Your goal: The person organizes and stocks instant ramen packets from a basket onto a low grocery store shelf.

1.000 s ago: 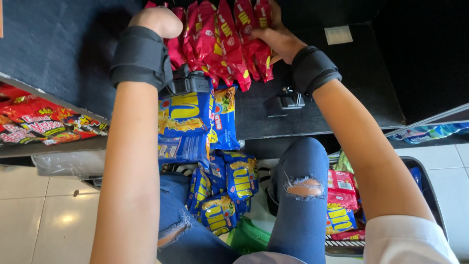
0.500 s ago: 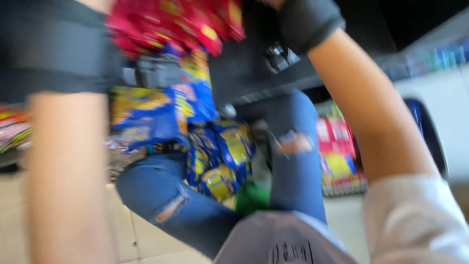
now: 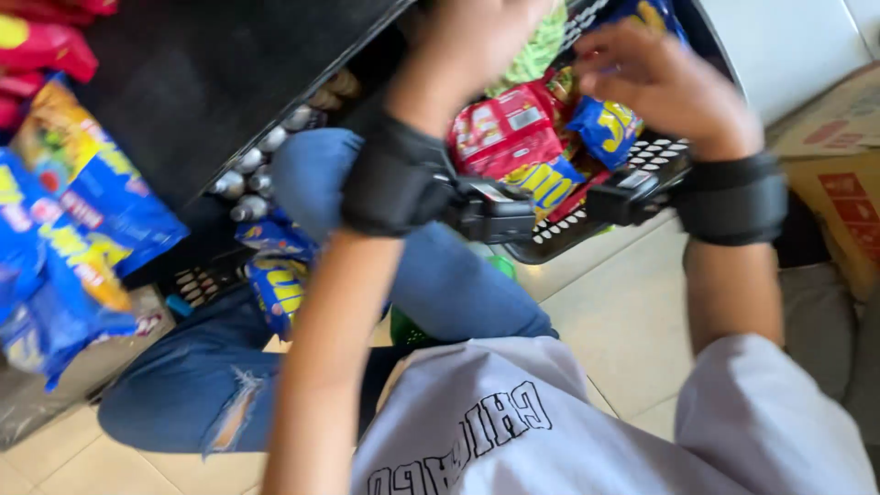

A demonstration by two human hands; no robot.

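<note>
The floor [image 3: 632,312] is laid with pale cream tiles, with thin darker joints between them, and it shows below and between the hands. To the left of the hands stands a dark shelf unit [image 3: 197,87] with a flat black top, and small silver bottles [image 3: 247,179] sit in a row under its edge. At the far right, beyond the hands, a brown cardboard box [image 3: 839,151] rests on the floor (its side has red marks). Above it is a plain white surface [image 3: 779,46]. The light is bright and even.
</note>
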